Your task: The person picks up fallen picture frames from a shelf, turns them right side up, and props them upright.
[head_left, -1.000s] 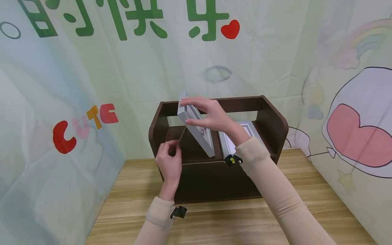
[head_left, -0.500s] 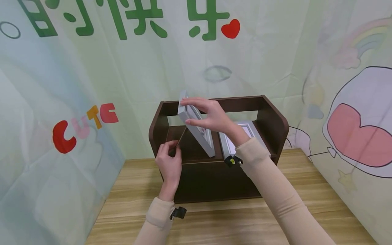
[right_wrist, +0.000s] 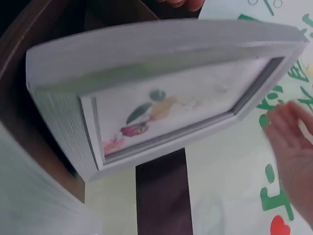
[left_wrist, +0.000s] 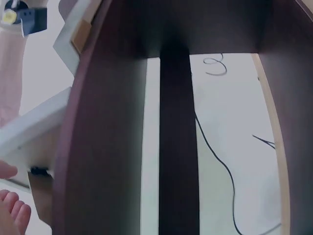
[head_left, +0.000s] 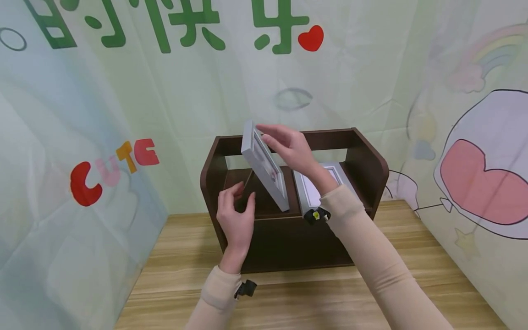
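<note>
A white picture frame (head_left: 268, 172) leans upright on the top of a dark brown desk shelf (head_left: 297, 245), slanting to the left. Behind its glass, the right wrist view shows a floral picture (right_wrist: 146, 115). My right hand (head_left: 292, 147) is beside the frame's upper edge with fingers extended; in the right wrist view it is blurred and apart from the frame. Left of the frame, my left hand (head_left: 236, 217) has its thumb and fingers spread, holding nothing. A brown stand leg (left_wrist: 41, 196) projects from the frame's back near the left fingers (left_wrist: 17, 213).
A second white picture frame (head_left: 304, 195) leans on the shelf at the right, partly behind my right forearm. The shelf has raised side panels (head_left: 369, 172) and a back rail. It stands on a wood-grain table (head_left: 181, 256), with printed cloth (head_left: 363, 78) around it.
Both hands have let go: the right has drawn back rightward from the frame's top, and the left has spread off the stand leg. The frame stays leaning, turned slightly.
</note>
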### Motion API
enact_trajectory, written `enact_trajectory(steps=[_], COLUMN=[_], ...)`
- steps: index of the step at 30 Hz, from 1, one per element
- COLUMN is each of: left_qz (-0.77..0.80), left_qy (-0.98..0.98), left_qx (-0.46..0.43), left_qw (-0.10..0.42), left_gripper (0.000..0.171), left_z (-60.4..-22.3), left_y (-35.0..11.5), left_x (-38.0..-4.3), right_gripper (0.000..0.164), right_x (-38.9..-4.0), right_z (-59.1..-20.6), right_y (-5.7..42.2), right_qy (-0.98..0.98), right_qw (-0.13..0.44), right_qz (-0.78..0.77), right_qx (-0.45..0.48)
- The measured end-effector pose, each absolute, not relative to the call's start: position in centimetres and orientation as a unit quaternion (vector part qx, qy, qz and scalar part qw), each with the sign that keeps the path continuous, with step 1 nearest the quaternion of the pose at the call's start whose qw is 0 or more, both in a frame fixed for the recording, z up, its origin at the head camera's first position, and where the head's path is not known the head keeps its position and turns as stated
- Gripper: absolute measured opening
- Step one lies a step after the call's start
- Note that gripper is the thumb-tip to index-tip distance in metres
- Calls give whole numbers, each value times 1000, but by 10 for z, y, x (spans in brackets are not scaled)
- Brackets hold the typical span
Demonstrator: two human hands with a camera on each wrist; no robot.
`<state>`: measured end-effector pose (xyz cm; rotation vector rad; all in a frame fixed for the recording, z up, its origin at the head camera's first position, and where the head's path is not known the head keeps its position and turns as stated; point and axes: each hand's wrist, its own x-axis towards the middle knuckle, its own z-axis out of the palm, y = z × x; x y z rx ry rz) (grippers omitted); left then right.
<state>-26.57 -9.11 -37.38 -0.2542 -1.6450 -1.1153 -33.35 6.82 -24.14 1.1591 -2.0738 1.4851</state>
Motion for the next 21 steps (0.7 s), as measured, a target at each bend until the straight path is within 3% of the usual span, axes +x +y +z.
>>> enact_trajectory(steps=[8,14,21], left_qz=[-498,-517,-536], left_qy=[-676,-682,-693], left_qx=[-132,-127,-118], left_qw=[527,502,466], left_gripper=[38,44,46], left_z=[-362,-358,-357], left_y=[-72,-61,-50], left_x=[-260,-258,-255], right_gripper=[44,47,48], right_x=[-354,-367,-380], right_z=[-241,-244,-248], right_y=[75,72,68], right_qy=[-829,-870,-890], right_qw=[99,34,-4], right_qz=[470,421,382], right_qx=[285,254,249])
